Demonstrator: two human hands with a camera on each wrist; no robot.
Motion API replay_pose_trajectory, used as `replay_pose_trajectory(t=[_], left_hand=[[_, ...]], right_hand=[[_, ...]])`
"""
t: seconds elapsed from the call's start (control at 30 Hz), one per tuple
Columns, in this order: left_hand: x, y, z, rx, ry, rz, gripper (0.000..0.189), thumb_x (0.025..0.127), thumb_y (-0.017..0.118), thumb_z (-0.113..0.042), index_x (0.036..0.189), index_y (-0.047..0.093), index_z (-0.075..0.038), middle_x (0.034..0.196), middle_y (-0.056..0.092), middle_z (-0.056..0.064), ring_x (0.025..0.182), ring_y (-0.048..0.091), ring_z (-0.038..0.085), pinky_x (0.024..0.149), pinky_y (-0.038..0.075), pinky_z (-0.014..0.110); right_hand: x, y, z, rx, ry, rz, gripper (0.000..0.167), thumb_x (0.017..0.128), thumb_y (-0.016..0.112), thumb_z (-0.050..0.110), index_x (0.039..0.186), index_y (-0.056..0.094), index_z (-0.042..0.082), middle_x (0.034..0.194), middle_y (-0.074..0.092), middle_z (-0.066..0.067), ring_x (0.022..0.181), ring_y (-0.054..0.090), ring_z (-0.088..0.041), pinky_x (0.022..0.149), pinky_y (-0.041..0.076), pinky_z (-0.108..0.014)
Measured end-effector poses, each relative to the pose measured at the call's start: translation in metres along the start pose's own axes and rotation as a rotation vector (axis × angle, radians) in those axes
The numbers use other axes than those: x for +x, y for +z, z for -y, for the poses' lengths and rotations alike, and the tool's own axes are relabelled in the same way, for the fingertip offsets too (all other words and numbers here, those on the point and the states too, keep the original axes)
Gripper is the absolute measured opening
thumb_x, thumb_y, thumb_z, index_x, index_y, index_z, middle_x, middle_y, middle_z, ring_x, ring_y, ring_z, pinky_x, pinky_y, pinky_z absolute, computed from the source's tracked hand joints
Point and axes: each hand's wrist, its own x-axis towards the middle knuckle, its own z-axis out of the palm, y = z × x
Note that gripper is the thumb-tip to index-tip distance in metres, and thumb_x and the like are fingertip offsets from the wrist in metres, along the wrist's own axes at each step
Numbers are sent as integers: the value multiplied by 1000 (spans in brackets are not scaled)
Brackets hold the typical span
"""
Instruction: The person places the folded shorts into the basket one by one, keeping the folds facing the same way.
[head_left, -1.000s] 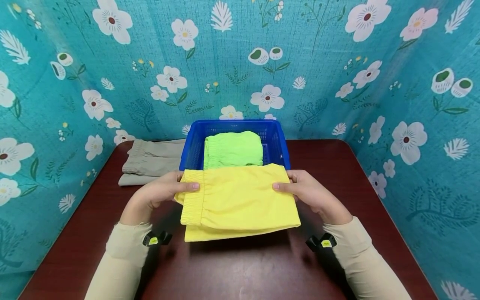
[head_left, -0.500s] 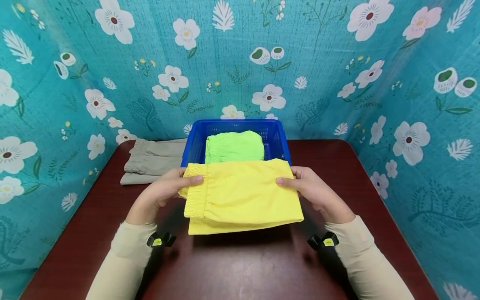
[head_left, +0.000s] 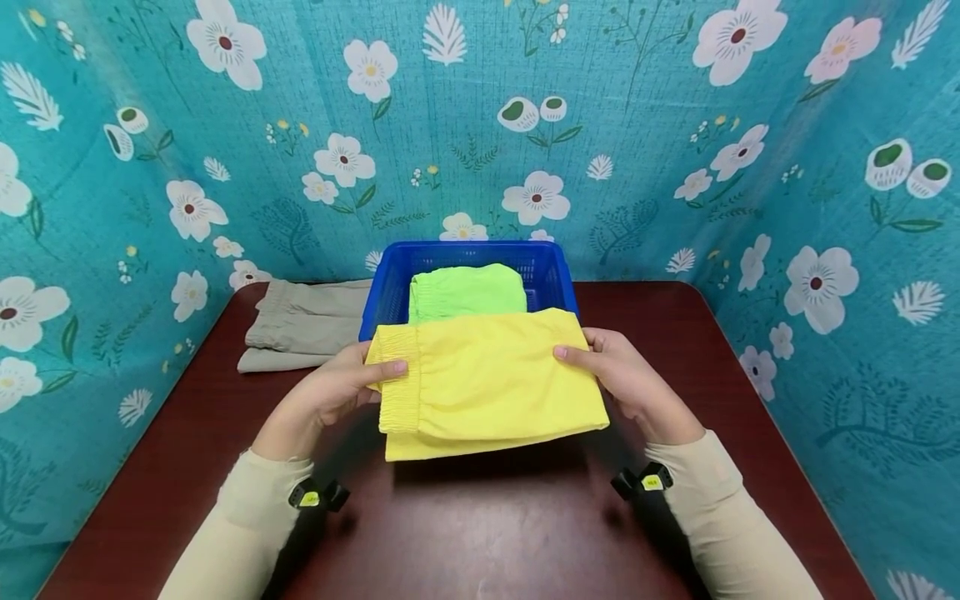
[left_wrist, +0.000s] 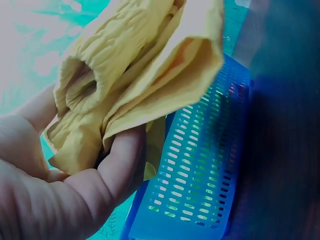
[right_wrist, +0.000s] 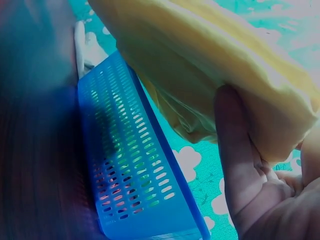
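Note:
Folded yellow shorts with a gathered elastic waistband hang between both hands, raised above the table in front of the basket. My left hand pinches the waistband end, thumb on the near face. At the other end my right hand grips the shorts, thumb also on the near face. In the left wrist view the folded layers show edge-on between thumb and fingers. Behind the shorts stands a blue perforated basket, its front side hidden in the head view. A light green folded garment with an elastic band lies in it.
Grey-beige folded garments with gathered waistbands lie on the dark red-brown table, left of the basket. A teal floral curtain surrounds the table at the back and both sides.
Both hands have kept hold of the yellow shorts and lifted them a little, also shifting them slightly right. The shorts now cover more of the basket's front and the green garment's lower edge.

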Motion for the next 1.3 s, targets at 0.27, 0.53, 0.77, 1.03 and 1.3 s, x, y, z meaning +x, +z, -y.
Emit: replay_pose_trajectory(t=[0.27,0.53,0.77,1.03,1.3], left_hand=[[3,-1,-9,-20,9,-104,50,102,66,-25,142,49,0,116,74,10,97,76,25,84,61,44],[10,-9,-10,-53,-29,-197,55,99,70,-29,141,49,-1,112,75,7,96,76,22,85,61,42],[13,-14,-9,-64,-7,-248,56,97,71,-34,139,52,-2,111,76,5,94,76,21,84,61,40],[22,-12,-7,-98,-11,-301,60,94,75,-39,138,55,-3,107,77,3,91,77,21,83,61,39],[14,-8,-9,-65,-37,-329,59,95,73,-38,139,55,-3,106,76,1,91,76,18,82,62,35]], right_hand=[[7,3,9,-12,0,-30,57,97,71,37,136,54,-2,98,78,-9,83,78,-29,74,62,-44],[21,6,7,-37,17,-57,58,97,70,39,135,54,-1,100,77,-9,84,78,-27,77,62,-42],[30,12,11,-53,27,-93,57,98,69,41,135,55,0,101,76,-9,85,77,-26,77,62,-41],[36,12,16,-51,66,-146,55,98,69,40,136,55,2,101,74,-11,82,77,-26,76,62,-40],[36,11,23,-77,86,-159,54,98,68,41,135,56,3,103,73,-13,83,77,-27,76,62,-42]])
